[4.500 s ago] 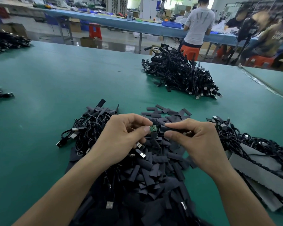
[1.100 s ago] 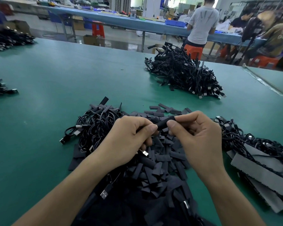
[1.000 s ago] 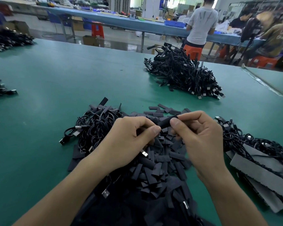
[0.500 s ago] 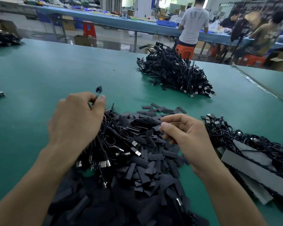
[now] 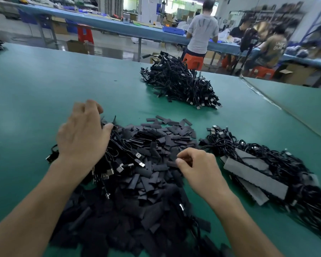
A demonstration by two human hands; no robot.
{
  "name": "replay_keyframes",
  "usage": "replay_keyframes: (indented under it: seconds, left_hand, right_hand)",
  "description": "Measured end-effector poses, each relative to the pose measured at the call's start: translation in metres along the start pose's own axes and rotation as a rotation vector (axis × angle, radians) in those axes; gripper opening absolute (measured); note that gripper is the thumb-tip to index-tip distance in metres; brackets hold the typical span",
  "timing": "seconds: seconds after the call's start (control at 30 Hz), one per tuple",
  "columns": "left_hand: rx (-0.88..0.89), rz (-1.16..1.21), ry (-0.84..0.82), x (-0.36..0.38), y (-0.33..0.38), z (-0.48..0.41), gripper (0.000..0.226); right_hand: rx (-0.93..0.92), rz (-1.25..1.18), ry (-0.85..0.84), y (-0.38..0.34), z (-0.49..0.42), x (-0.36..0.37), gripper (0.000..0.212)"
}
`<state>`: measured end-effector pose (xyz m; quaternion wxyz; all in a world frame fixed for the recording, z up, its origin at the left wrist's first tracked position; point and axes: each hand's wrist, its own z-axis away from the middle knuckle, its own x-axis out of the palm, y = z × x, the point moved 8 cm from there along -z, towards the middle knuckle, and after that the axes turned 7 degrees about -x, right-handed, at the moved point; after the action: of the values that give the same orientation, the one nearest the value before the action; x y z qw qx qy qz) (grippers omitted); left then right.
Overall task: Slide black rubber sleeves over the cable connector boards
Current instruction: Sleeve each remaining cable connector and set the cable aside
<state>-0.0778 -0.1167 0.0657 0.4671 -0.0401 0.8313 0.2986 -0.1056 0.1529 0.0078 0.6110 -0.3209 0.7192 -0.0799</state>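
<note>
A heap of flat black rubber sleeves (image 5: 152, 145) covers the green table in front of me. To its left lies a tangle of black cables (image 5: 122, 160) with silver USB plugs. My left hand (image 5: 82, 134) lies palm down on that tangle, its fingers loosely bent and its thumb spread against the cables. It holds nothing that I can see. My right hand (image 5: 198, 167) is low on the heap. Its thumb and forefinger pinch one black sleeve (image 5: 171, 164). No bare connector board shows.
A big pile of sleeved cables (image 5: 178, 84) sits farther back on the green table (image 5: 44, 89). At the right lie more cables with grey foam strips (image 5: 256, 175). People work at a blue bench behind.
My left hand, raised with a cable half a second ago, has come down onto the cable tangle. My right hand has dropped to the heap and pinched a sleeve.
</note>
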Motion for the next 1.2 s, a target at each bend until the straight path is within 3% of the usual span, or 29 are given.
replay_keyframes:
  seconds: [0.07,0.17,0.33,0.5,0.73,1.2]
  left_hand:
    - [-0.013,0.002,-0.022,0.000,-0.005,-0.003,0.032]
    - [-0.023,0.039,-0.063,0.001,-0.004,-0.004,0.036]
    - [0.250,0.190,0.079,-0.017,0.037,0.017,0.027]
    - [0.351,0.348,-0.019,-0.012,0.060,0.039,0.013]
    - [0.262,0.416,-0.100,-0.005,0.051,0.032,0.009]
    - [0.196,0.417,-0.190,0.012,0.042,0.027,0.011]
  right_hand:
    - [-0.006,0.144,0.035,0.007,0.009,-0.011,0.015]
    - [0.015,0.316,0.055,0.019,0.019,-0.023,0.019]
    - [0.165,0.475,0.049,0.043,0.022,-0.031,0.041]
    - [0.402,0.512,-0.051,0.076,0.024,-0.032,0.068]
    - [0.314,0.635,0.066,0.081,0.023,-0.043,0.060]
    - [-0.082,0.468,0.660,0.012,-0.008,-0.128,0.055]
